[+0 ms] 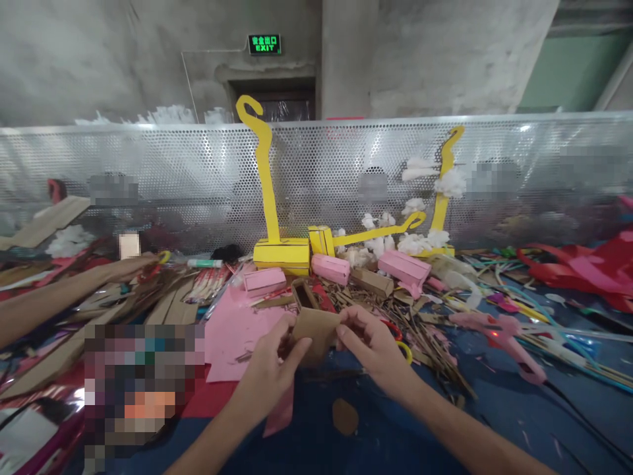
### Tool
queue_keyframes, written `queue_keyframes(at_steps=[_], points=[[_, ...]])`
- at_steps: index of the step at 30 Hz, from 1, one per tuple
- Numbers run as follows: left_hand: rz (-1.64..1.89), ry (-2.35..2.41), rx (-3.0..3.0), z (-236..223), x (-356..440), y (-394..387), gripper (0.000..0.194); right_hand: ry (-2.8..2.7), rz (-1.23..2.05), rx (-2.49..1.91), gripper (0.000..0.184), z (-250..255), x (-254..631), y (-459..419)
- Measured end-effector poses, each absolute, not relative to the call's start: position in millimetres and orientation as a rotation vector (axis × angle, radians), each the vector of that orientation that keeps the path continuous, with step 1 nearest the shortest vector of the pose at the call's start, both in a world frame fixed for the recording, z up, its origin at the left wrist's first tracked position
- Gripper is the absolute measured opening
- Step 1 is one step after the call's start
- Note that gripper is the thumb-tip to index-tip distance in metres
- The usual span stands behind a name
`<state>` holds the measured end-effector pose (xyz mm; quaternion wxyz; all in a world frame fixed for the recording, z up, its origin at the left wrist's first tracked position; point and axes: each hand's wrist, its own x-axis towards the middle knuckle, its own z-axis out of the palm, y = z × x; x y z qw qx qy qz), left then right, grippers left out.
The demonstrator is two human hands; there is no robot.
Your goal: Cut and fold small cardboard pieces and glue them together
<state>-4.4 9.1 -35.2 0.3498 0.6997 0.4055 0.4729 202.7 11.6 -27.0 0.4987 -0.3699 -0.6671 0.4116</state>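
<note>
In the middle of the head view, a small brown cardboard piece (316, 333) is held upright, its lower part folded or in shadow. My left hand (279, 356) pinches its left edge between thumb and fingers. At the upper right corner, my right hand (363, 336) grips the same piece with its fingertips. Right behind it lies a narrow open cardboard box (302, 290); whether it joins the held piece I cannot tell. Pink paper (227, 336) is spread beside my left hand. Scissors with red and yellow handles (406, 353) rest by my right hand, partly hidden.
Pink-covered boxes (404, 269) and yellow hooked stands (281, 256) line the back before a perforated metal screen (208, 165). Cardboard scraps (435, 343) litter the centre. A pink glue gun (512, 340) with a cord lies right. Another person's arm (74, 287) reaches in from the left.
</note>
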Motion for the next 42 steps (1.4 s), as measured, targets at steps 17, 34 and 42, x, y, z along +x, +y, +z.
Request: queue_keyframes(at_steps=[17, 34, 42], points=[[1.555, 1.096, 1.190, -28, -27, 32, 0.054, -2.520, 0.303, -1.445, 0.028, -11, 275, 26], [1.552, 0.908, 1.144, -24, -27, 30, 0.054, -2.408, 0.254, -1.522, 0.029, 22, 294, 24], [1.545, 0.787, 0.993, -22, -24, 29, 0.043, -2.176, 0.449, -1.471, 0.041, 8, 275, 15]])
